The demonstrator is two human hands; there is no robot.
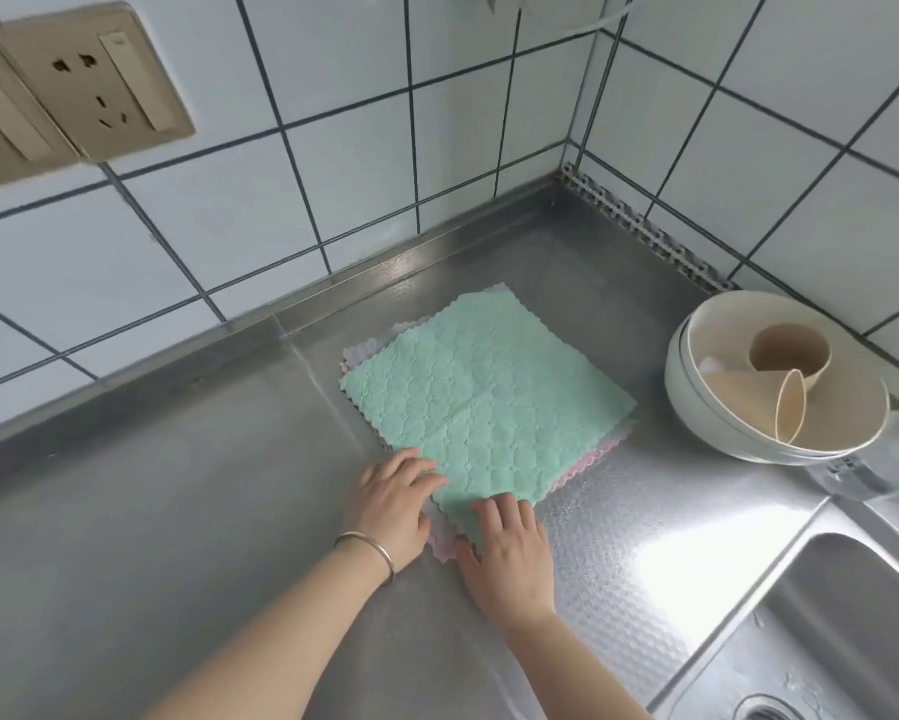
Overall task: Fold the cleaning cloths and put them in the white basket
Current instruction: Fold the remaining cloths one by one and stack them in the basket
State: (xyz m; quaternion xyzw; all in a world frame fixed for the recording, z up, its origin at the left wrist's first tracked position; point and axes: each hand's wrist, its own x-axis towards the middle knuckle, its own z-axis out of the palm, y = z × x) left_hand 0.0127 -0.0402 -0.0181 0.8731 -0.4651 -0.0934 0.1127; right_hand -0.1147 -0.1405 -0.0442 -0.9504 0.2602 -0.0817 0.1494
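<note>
Head view gives me a green cleaning cloth (483, 392) spread flat on the steel counter (177, 491), topmost of a small stack; pink (587, 462) and pale cloth edges peek out beneath it. Its surface is plush with a quilted pattern, its edges scalloped, and a crease runs across the middle. My left hand (392, 504) rests with relaxed fingers on the near-left edge, and my right hand (509, 548) lies fingers-down on the near corner; neither is pinching. Bowls (696, 402) holding cups sit to the right, beside the sink (826, 615).
</note>
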